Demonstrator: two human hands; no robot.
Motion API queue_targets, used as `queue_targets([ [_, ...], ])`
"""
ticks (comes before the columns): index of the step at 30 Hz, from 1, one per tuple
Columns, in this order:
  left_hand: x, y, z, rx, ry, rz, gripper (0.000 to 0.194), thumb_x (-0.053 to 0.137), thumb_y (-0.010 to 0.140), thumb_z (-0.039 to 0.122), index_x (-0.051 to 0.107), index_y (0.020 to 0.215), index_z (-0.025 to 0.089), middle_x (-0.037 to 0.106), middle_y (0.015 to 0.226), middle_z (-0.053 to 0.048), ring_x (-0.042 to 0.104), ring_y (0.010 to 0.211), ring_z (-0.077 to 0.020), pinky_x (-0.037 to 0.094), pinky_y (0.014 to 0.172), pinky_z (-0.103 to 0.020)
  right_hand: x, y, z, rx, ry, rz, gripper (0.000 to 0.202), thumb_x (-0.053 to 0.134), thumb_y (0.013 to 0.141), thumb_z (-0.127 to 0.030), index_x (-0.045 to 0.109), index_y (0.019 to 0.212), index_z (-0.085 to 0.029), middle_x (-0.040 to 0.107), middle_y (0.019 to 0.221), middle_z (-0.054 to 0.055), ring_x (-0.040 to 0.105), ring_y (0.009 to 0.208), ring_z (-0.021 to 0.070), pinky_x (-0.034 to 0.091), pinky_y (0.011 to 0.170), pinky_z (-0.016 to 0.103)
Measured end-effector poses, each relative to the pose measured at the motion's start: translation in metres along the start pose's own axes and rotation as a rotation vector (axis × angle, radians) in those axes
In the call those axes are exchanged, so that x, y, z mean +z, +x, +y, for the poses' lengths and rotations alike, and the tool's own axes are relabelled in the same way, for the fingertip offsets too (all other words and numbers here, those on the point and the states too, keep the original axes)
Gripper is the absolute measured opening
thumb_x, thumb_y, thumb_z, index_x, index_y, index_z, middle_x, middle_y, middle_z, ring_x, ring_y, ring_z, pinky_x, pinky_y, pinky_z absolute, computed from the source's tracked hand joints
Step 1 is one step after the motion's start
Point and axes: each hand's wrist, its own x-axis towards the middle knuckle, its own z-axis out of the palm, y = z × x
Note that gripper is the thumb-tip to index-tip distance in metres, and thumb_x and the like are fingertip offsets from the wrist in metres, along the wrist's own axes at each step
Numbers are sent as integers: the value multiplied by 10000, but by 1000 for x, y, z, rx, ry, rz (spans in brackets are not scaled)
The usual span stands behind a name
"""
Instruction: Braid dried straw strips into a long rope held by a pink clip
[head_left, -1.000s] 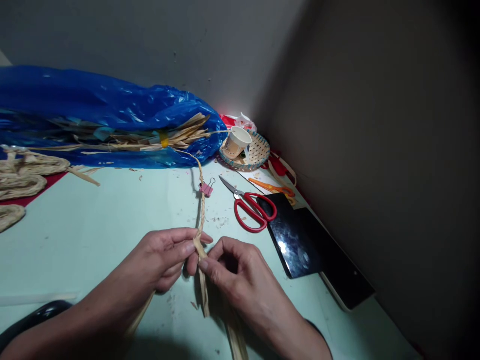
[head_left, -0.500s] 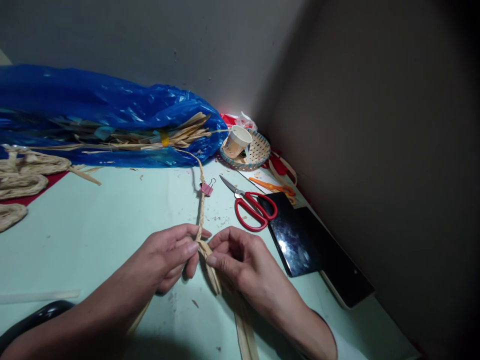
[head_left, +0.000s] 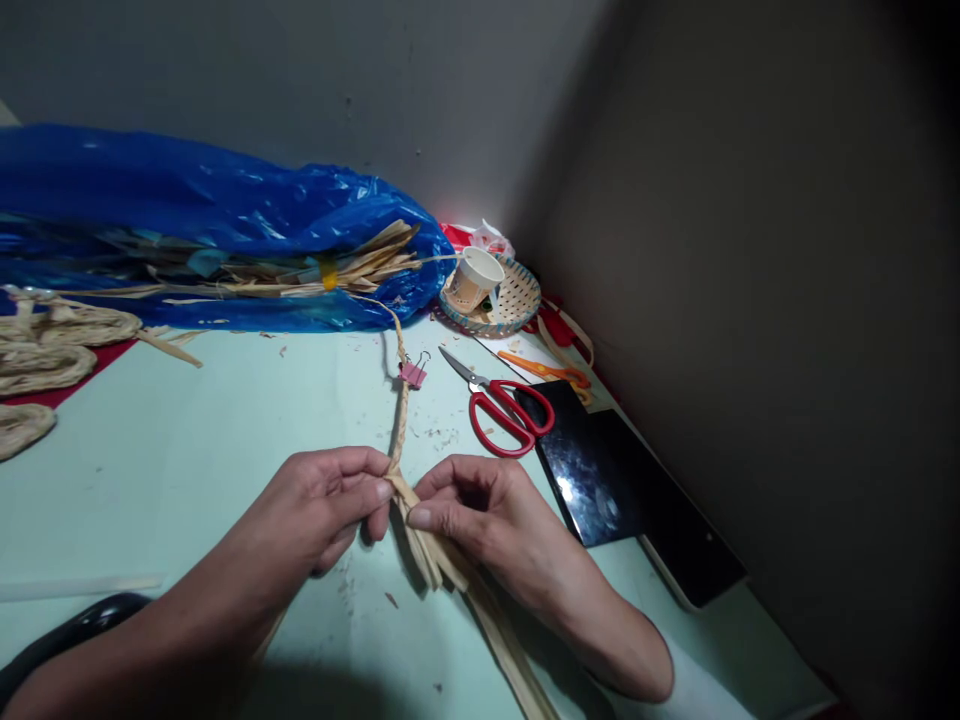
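Note:
A thin braid of pale dried-leaf strips (head_left: 400, 425) runs down the table, gripped by a pink binder clip (head_left: 413, 374). At its lower end my left hand (head_left: 337, 505) pinches the braid between thumb and fingers. Just to the right, my right hand (head_left: 469, 510) pinches a flat strip (head_left: 405, 491) that crosses the braid's end. Loose strip ends (head_left: 424, 558) fan out below the fingers. One long strip (head_left: 499, 640) trails under my right hand toward the front edge. Part of another strip lies behind my left forearm.
Red-handled scissors (head_left: 502, 405), orange scissors (head_left: 546, 368) and two dark tablet-like slabs (head_left: 589, 480) lie right. A woven basket (head_left: 517, 300) holds a paper cup (head_left: 475, 278). Along the wall stretches a blue plastic bag (head_left: 225, 195) with leaf strips. Coiled braids (head_left: 56, 345) sit left.
My right hand has drawn its strip across the braid's end, toward the lower right. The trailing long strip has swung right, and the loose ends are spread wider. My left hand keeps its pinch.

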Motion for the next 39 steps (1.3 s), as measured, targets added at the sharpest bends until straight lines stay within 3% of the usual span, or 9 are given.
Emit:
queue_targets([
  [3,0,-2,3,-2,-23,6,276,737,728,425,634,751,170,615,551,42,242,381,-20,96,421,-232,-2,1,-1,5,35,-10,365,874,713,-453,682,791,-152,555,639,-38,398,584,93,293,538,233],
  [8,-5,-5,5,-8,-112,-81,243,747,801,386,699,733,158,577,613,44,201,472,-44,111,471,-263,-5,2,-4,13,55,-39,346,866,709,-437,676,780,-156,531,617,-48,374,562,87,259,511,233],
  [16,-14,0,-2,-10,-258,-216,272,685,946,329,696,745,146,594,651,22,105,474,-33,59,415,-199,-8,1,-7,-38,-20,-11,310,844,730,-405,669,774,-153,514,602,-46,371,567,91,258,515,230],
  [21,-10,-2,0,-25,-334,-198,225,768,891,337,685,797,149,584,620,49,104,466,-18,72,400,-145,-8,-2,-8,-64,-74,-9,164,749,803,-285,650,769,-158,497,590,-49,377,566,98,276,526,237],
  [27,-7,0,0,-67,-345,-203,231,790,841,348,656,807,163,500,557,100,44,442,-5,33,382,-148,-8,0,-7,-64,-135,-22,173,695,839,-305,609,767,-173,491,626,-49,400,593,110,290,553,249],
  [31,-6,-2,0,-74,-236,-165,267,767,852,416,662,907,177,444,506,125,45,433,-19,29,385,-164,-1,-3,-5,-149,-383,115,157,629,858,-239,543,734,-196,511,642,-33,441,602,127,317,571,266],
  [34,-3,-2,-2,-68,-179,-152,319,753,852,480,632,868,185,388,479,139,62,426,-25,27,393,-176,7,-9,-2,-315,-636,221,156,549,884,-170,481,749,-209,518,696,-12,456,637,143,311,611,291],
  [39,0,-1,-4,-93,-146,-76,427,834,738,543,579,755,200,458,515,103,201,412,-22,59,417,-175,15,-18,5,-530,-790,212,177,476,958,-179,442,788,-215,517,762,9,467,691,166,328,649,312],
])
